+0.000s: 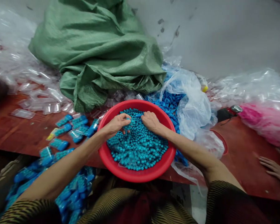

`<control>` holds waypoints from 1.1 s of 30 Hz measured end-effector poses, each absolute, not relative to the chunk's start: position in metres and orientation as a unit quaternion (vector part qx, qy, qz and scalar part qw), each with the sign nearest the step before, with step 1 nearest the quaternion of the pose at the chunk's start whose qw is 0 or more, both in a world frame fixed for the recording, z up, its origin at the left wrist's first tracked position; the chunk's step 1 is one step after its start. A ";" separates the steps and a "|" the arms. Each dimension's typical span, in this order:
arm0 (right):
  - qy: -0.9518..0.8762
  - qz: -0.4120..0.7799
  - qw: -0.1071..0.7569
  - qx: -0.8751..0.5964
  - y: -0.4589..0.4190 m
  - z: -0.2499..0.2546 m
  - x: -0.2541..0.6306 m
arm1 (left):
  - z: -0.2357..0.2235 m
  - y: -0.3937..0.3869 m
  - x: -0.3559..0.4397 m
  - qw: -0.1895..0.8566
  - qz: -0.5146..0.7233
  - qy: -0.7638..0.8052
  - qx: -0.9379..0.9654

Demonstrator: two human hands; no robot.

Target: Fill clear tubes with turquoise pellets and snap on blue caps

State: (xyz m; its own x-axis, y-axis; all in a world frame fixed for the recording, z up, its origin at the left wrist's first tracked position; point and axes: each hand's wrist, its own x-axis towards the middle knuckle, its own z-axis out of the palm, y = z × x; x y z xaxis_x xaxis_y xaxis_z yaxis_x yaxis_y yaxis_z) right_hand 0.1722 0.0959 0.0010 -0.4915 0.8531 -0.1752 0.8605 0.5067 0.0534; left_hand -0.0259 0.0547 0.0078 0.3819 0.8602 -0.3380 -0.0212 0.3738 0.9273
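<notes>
A red basin (102,155) holds a heap of turquoise beads (140,146). Over its left half, my left hand (116,125) is closed, fingertips pinching a small clear container (128,125) with turquoise beads showing through; its outline is partly blurred. My right hand (151,121) is curled over the beads at the upper right, its fingers on a blue cap (138,115). A short gap separates the cap from the container. Filled, blue-capped containers (59,144) lie on the table left of the basin.
More filled containers (76,196) are piled below the table edge. Empty clear containers (40,101) and a green sack (100,53) lie behind. Right of the basin are loose blue caps (170,104), a plastic bag (192,102) and pink plastic (263,121). Another person's hand (274,168) rests far right.
</notes>
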 end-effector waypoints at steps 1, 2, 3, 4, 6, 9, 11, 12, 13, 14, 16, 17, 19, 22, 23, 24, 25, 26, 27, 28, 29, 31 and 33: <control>0.863 -0.012 0.101 0.494 0.094 -0.001 0.171 | 0.007 0.054 -0.027 0.702 0.313 0.450 0.455; 0.864 -0.008 0.095 0.494 0.092 0.000 0.170 | 0.006 0.053 -0.027 0.708 0.309 0.447 0.452; 0.864 -0.012 0.076 0.497 0.091 0.002 0.168 | 0.006 0.053 -0.027 0.711 0.308 0.446 0.449; 0.862 -0.025 0.051 0.503 0.089 0.005 0.166 | 0.006 0.053 -0.027 0.713 0.308 0.446 0.446; 0.858 -0.062 -0.007 0.510 0.086 0.014 0.162 | 0.006 0.052 -0.025 0.712 0.310 0.450 0.441; 0.879 -0.102 -0.070 0.460 0.078 0.023 0.156 | 0.008 0.051 -0.023 0.702 0.312 0.466 0.439; 0.902 -0.119 -0.108 0.401 0.074 0.022 0.155 | 0.009 0.050 -0.023 0.695 0.314 0.471 0.443; 0.906 -0.142 -0.130 0.376 0.073 0.020 0.155 | 0.009 0.050 -0.023 0.694 0.315 0.470 0.446; 0.904 -0.174 -0.156 0.359 0.072 0.017 0.156 | 0.010 0.049 -0.023 0.694 0.315 0.466 0.450; 0.891 -0.215 -0.185 0.353 0.072 0.013 0.157 | 0.010 0.049 -0.023 0.695 0.316 0.461 0.452; 0.842 -0.306 -0.241 0.373 0.072 0.007 0.158 | 0.011 0.049 -0.023 0.698 0.321 0.451 0.454; 0.809 -0.345 -0.266 0.395 0.071 0.005 0.158 | 0.012 0.049 -0.023 0.698 0.323 0.448 0.456; 0.748 -0.390 -0.311 0.438 0.069 0.004 0.156 | 0.014 0.048 -0.021 0.693 0.331 0.445 0.461; 0.731 -0.374 -0.354 0.447 0.064 0.007 0.152 | 0.018 0.046 -0.018 0.686 0.349 0.442 0.460; 0.741 -0.361 -0.358 0.439 0.064 0.009 0.150 | 0.019 0.045 -0.018 0.685 0.357 0.441 0.457; 0.752 -0.350 -0.356 0.430 0.063 0.011 0.149 | 0.019 0.045 -0.017 0.683 0.365 0.440 0.455; 0.758 -0.344 -0.356 0.425 0.064 0.012 0.149 | 0.019 0.045 -0.017 0.679 0.372 0.439 0.455; 0.758 -0.343 -0.358 0.424 0.064 0.013 0.149 | 0.019 0.045 -0.017 0.676 0.376 0.438 0.459; 0.752 -0.347 -0.364 0.426 0.065 0.013 0.148 | 0.018 0.045 -0.016 0.671 0.378 0.437 0.464; 0.743 -0.354 -0.371 0.429 0.066 0.013 0.148 | 0.017 0.045 -0.016 0.666 0.378 0.438 0.471; 0.733 -0.362 -0.379 0.434 0.067 0.013 0.149 | 0.017 0.045 -0.015 0.660 0.379 0.440 0.477; 0.717 -0.374 -0.392 0.439 0.068 0.012 0.149 | 0.016 0.046 -0.013 0.645 0.382 0.447 0.488; 0.717 -0.376 -0.398 0.430 0.068 0.012 0.150 | 0.017 0.045 -0.010 0.638 0.391 0.451 0.487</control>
State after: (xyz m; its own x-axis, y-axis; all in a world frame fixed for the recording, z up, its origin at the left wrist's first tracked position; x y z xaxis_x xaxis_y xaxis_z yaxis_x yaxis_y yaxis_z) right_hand 0.1505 0.0684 0.0118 -0.3120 0.9172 0.2479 0.3182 0.3467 -0.8823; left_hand -0.0102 0.0449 0.0168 0.2879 0.9375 -0.1954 -0.0593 0.2210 0.9735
